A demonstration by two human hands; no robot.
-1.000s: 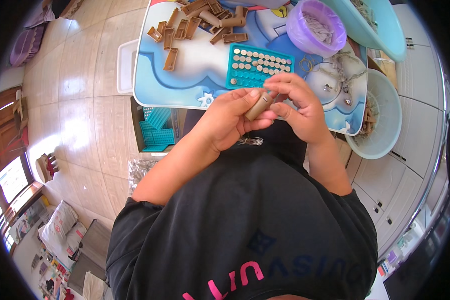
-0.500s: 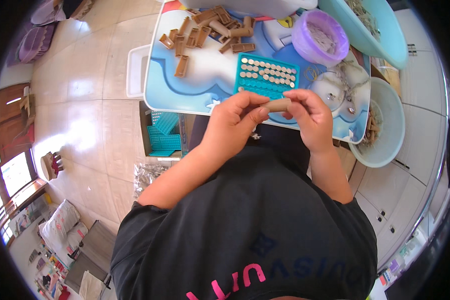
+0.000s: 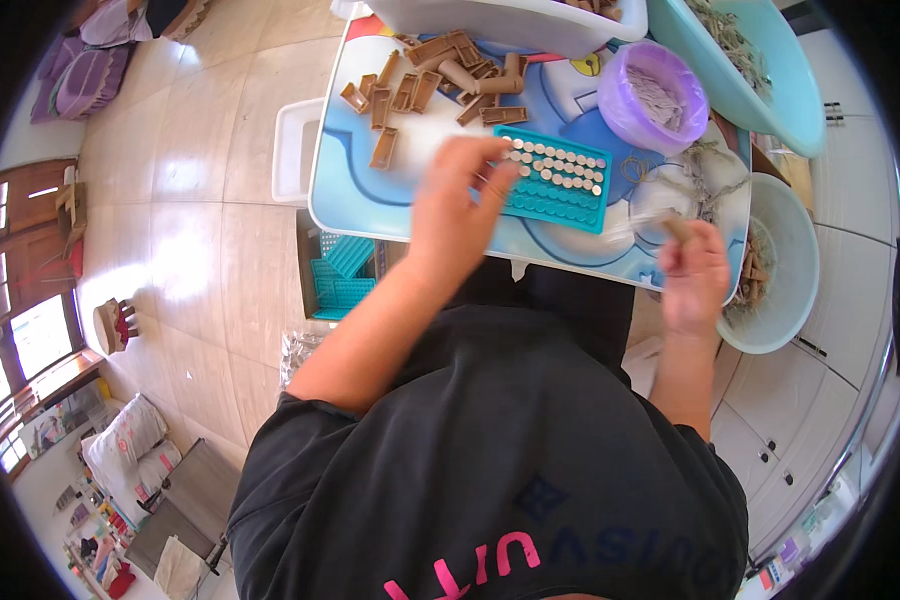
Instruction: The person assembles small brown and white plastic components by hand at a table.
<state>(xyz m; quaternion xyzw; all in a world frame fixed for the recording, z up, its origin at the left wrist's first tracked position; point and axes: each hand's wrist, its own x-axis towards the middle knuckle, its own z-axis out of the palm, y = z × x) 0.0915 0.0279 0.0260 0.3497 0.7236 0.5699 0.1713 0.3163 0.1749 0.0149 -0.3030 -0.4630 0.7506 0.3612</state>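
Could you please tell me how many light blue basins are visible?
2. The larger basin is at the upper right corner of the table; the smaller basin is lower, beside the table's right edge. Others may be hidden.

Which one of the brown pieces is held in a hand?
The blurred brown piece in the right hand; the piled ones lie loose on the table.

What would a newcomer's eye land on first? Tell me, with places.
Likely the teal tray of pale round discs, near the front edge of the table, the blurred left hand at the tray's left end. Next, the bright purple tub toward the back right and the heap of brown pieces toward the back left.
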